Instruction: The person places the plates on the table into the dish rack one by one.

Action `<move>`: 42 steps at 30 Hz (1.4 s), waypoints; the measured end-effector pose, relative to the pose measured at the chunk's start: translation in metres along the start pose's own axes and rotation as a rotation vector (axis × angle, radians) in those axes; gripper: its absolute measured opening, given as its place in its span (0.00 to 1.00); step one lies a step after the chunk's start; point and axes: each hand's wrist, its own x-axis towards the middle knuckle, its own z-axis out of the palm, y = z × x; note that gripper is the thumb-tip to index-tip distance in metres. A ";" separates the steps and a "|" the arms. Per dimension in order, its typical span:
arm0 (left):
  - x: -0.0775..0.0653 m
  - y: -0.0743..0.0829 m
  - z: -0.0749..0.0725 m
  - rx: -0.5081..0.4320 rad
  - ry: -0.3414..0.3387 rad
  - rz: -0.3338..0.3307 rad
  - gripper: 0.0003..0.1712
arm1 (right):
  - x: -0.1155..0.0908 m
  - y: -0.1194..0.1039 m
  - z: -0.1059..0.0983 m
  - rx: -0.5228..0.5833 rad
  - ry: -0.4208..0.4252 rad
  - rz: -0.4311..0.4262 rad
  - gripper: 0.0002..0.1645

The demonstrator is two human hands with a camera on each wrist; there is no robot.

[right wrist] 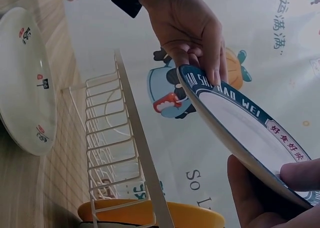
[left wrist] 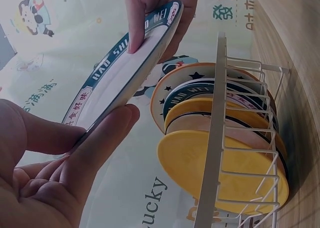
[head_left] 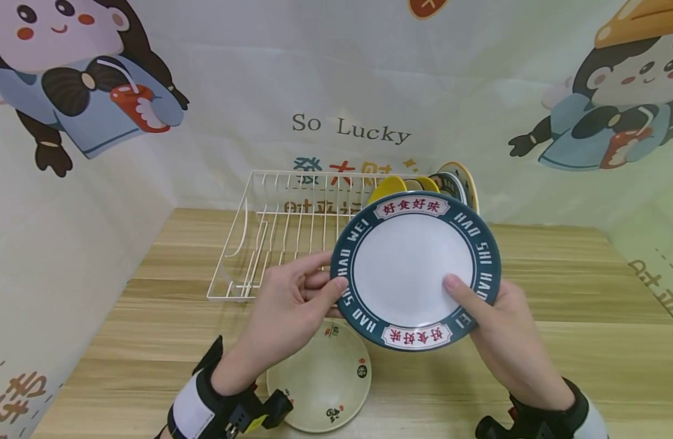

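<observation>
A white plate [head_left: 413,262] with a dark blue lettered rim is held up in front of the rack by both hands. On its left edge, the left hand [head_left: 292,311] pinches the rim between thumb and fingers. The right hand [head_left: 501,335] grips the lower right edge, its thumb lying over the white face and its fingers behind, partly hidden. In the left wrist view the plate [left wrist: 125,67] is tilted, clear of the rack. Below the left hand, a pale green plate [head_left: 320,378] with small printed marks lies flat on the table.
A white wire dish rack [head_left: 292,177] stands at the back of the wooden table [head_left: 561,292]. Several plates stand upright in its right end, among them a yellow plate [left wrist: 220,173] and a star-patterned plate [left wrist: 160,90]. A printed cloth [head_left: 347,73] hangs behind.
</observation>
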 end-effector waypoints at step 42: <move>-0.007 -0.053 -0.121 0.680 0.485 -0.090 0.23 | 0.002 -0.002 -0.014 0.133 0.129 -0.064 0.33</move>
